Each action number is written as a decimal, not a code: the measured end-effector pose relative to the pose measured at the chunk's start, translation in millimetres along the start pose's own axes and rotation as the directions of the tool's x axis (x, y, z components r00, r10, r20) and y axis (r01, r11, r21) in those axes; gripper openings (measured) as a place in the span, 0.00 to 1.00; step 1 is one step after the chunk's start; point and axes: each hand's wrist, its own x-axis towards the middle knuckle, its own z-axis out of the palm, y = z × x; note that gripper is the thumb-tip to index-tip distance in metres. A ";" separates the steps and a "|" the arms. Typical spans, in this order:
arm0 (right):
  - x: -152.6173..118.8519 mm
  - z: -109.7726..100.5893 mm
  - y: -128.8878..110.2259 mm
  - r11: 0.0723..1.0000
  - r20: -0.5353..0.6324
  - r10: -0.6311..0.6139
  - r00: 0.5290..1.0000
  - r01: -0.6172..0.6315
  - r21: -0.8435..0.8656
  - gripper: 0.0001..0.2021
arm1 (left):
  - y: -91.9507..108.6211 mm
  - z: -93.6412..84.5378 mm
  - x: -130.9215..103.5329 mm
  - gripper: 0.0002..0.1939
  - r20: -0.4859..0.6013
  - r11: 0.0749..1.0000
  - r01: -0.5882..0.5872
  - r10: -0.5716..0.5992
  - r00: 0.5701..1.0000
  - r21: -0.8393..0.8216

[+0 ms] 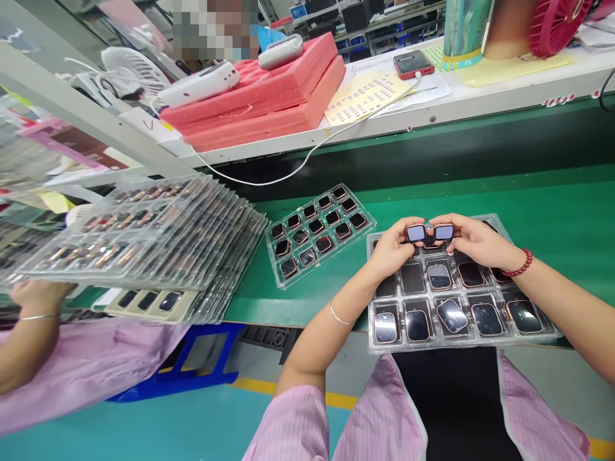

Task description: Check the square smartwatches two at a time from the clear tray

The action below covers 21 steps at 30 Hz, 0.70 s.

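My left hand is closed on a smartwatch case with a rose-gold rim, its pale screen side facing me. Pinched in my right hand is a similar smartwatch case. The two cases are side by side, a small gap between them. Both hands are over the far part of a clear plastic tray. Its pockets hold several more watch cases, one lying askew, and one pocket shows a dark bottom without a rim. The far pockets are partly hidden by my hands.
A second tray of watch cases lies to the left on the green bench. Beyond it rises a tall stack of trays; a co-worker's hand is near it. A white cable hangs from the shelf, which carries pink foam.
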 end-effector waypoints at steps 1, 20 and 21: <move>0.0 0.2 0.0 1.000 -0.013 -0.001 1.000 0.001 -0.002 0.27 | 0.6 0.2 -0.3 0.30 0.000 1.000 0.004 -0.004 1.000 0.002; -4.9 -2.5 3.9 0.995 -0.023 0.050 0.998 -0.052 -0.084 0.17 | -5.7 7.5 1.5 0.20 -0.070 0.999 0.028 -0.031 0.997 -0.046; -5.2 -2.1 2.1 0.995 -0.026 0.049 0.998 -0.051 -0.086 0.17 | -4.7 7.7 0.9 0.20 -0.070 0.999 0.022 -0.025 0.997 -0.049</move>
